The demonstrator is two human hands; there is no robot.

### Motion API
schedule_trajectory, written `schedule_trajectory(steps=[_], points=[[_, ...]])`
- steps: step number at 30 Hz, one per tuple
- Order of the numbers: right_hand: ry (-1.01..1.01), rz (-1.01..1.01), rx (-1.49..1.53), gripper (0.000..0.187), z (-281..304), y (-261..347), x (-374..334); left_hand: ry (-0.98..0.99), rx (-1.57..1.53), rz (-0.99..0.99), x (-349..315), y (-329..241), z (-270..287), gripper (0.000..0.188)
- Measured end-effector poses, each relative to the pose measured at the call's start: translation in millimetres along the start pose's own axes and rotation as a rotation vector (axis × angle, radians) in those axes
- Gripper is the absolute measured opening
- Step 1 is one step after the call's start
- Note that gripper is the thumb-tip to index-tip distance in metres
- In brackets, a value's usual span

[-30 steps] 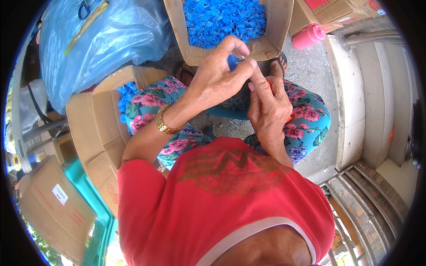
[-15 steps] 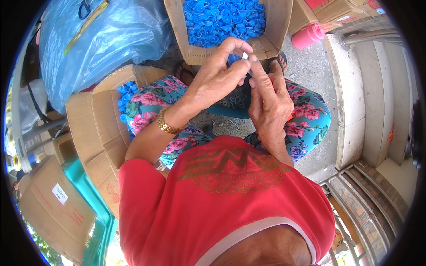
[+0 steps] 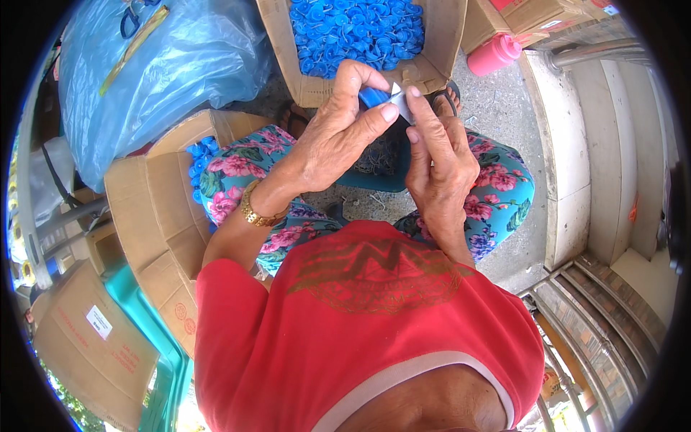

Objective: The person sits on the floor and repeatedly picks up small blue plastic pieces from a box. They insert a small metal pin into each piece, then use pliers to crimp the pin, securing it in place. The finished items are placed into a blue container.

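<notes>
My left hand is closed around a small blue piece, which looks like plastic, with the thumb and curled forefinger on it. Against its right side is a flat, pale, blade-like piece, pinched between the thumb and forefinger of my right hand. Its exact kind cannot be made out. Both hands are held close together above my lap, just short of an open cardboard box filled with many small blue round pieces that have thin pale strands.
Below my hands is a dark teal basin with scraps. At left, another cardboard box holds blue pieces, beside a large blue plastic bag. A pink bottle stands far right, near pale steps and metal railings.
My left hand has turned slightly, showing more of the blue piece and the pale blade-like piece. Both hands stay together in nearly the same place. The surroundings shift slightly left in view.
</notes>
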State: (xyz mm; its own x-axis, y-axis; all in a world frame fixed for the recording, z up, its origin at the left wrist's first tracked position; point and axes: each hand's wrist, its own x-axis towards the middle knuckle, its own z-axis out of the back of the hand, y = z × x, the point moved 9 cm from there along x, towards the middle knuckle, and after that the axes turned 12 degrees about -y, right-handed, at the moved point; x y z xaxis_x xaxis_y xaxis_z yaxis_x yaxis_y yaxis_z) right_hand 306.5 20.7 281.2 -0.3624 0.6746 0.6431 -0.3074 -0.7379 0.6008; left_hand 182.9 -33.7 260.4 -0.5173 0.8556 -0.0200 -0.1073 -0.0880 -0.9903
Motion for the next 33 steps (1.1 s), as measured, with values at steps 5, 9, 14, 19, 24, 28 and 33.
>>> schedule_trajectory(steps=[5,9,14,19,24,28,33], points=[[0.000,-0.021,0.020,0.045,-1,-1,2,0.009,0.050,-0.037,0,-8,0,0.030],[0.036,-0.065,0.091,0.045,-4,-3,2,-0.004,0.124,-0.200,-2,-19,1,0.028],[-0.145,-0.208,0.027,0.038,20,-41,9,-0.007,-0.044,-0.002,-10,-17,28,0.023],[-0.107,-0.356,0.162,0.038,19,-44,16,0.023,0.093,-0.111,-5,-9,28,0.042],[-0.038,-0.434,0.322,0.035,5,-48,1,0.206,0.202,0.102,-9,-2,10,0.036],[0.149,-0.517,0.499,0.039,-12,-40,-13,0.157,0.037,0.074,-7,1,10,0.029],[0.296,-0.751,0.899,0.042,-21,-19,-29,0.034,-0.168,-0.069,-1,-13,10,0.046]])
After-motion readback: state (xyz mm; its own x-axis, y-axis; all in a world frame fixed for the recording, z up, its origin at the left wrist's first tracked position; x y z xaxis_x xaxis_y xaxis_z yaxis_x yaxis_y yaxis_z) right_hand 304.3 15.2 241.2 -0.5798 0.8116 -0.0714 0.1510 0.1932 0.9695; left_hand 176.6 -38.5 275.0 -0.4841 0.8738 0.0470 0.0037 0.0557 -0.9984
